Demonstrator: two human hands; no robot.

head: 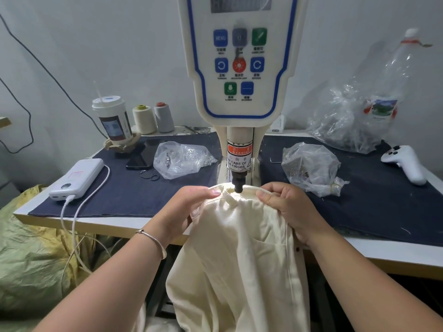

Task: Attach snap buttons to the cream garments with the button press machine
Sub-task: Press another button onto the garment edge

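Observation:
A cream corduroy garment (242,255) hangs from the table's front edge, its top edge lying under the black punch tip (238,186) of the button press machine (239,68). My left hand (189,207) pinches the garment's edge just left of the punch. My right hand (285,204) grips the fabric just right of it, fingers curled over the edge. The lower die is hidden under the cloth. A dark snap (298,249) shows on the garment's right edge below my right hand.
Two clear plastic bags of snap parts (182,159) (311,166) flank the machine on a dark cloth mat (124,195). A power bank with cable (76,178), a phone (141,156), a cup (112,121), thread cones (153,118) and a white controller (405,164) also lie there.

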